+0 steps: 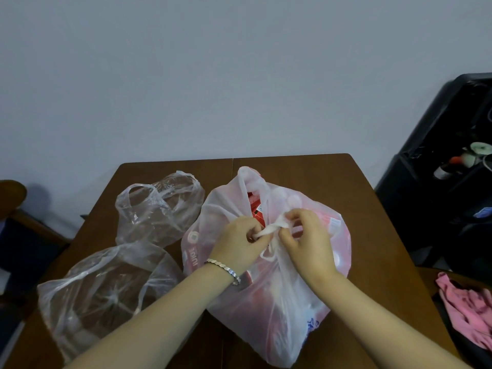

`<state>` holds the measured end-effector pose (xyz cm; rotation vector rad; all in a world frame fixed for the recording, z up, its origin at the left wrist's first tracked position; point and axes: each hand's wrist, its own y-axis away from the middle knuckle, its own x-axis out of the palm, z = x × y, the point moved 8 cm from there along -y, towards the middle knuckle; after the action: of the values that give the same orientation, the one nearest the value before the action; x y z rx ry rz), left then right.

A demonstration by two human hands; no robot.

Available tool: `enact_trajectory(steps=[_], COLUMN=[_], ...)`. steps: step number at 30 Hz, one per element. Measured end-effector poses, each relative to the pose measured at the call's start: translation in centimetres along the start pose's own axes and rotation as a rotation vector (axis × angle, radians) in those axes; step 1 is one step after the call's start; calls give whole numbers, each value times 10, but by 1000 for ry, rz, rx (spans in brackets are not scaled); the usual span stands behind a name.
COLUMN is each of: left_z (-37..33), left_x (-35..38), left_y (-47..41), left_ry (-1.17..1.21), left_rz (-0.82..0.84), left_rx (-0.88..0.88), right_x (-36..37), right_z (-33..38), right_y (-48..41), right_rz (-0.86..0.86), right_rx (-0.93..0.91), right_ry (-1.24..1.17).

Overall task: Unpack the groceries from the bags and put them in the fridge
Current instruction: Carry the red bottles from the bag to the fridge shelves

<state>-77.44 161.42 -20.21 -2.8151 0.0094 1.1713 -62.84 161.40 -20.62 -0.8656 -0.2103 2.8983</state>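
Left hand [239, 237] and right hand [306, 235] both pinch the knot [271, 229] of the full white bag [266, 315]; near clear bag [101, 288] and far clear bag [157, 209] look emptied; last bag pending, fridge unseen

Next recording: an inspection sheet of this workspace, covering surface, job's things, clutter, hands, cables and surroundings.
Surface: brown wooden table, seam down its middle.
Job's things: white grocery bag on the table, red packages showing through, knotted handles not yet undone; fridge not in view.
Clutter: far clear bag and near clear bag left of it, both apparently empty.
Hands: left hand and right hand both pinch the knotted handles; bracelet on the left wrist.
Cables: none on the table; contents of the black shelf unit too small to tell.
Surroundings: plain wall behind, black shelf unit at right, pink cloth lower right, chair at left.
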Motion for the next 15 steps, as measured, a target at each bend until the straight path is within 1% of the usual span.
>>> enact_trajectory(steps=[1,2,4,5,6,7,8,9,11,12,13,14,15], left_z=[2,3,1,-3,-9,-15,-19,-21,-20,-18,-13,-3,15], left_x=[0,1,6,8,10,10,9,7,1,-4,-11,-18,-23], left_y=[0,-1,-2,-3,-5,-7,-9,-10,-10,-7,-2,3,6], left_ry=[-23,-68,-224,-312,-368,-385,-370,-327,-190,-83,43,202,410], left_rz=[7,27,88,112,127,139,157,180,219,228,216,181,106], left_rx=[-18,-36,-45,-29,-6,13,36,61,133,158,126,37,-103], right_x=[2,2,6,8,9,8,4,-4,-15,-18,-14,-4,10], right_z=[7,19,38,42,44,44,39,30,1,-24,-53,-72,-76], right_y=[0,0,8,13,15,12,5,-7,-23,-26,-23,-14,-6], right_rz=[46,50,-10,-31,-45,-39,-30,-21,-13,-51,-90,-96,-59], right_rx=[-90,-248,-590,-705,-762,-738,-626,-442,12,287,588,857,1047], right_ry=[74,183,397,445,455,426,343,219,-82,-305,-568,-875,-1141])
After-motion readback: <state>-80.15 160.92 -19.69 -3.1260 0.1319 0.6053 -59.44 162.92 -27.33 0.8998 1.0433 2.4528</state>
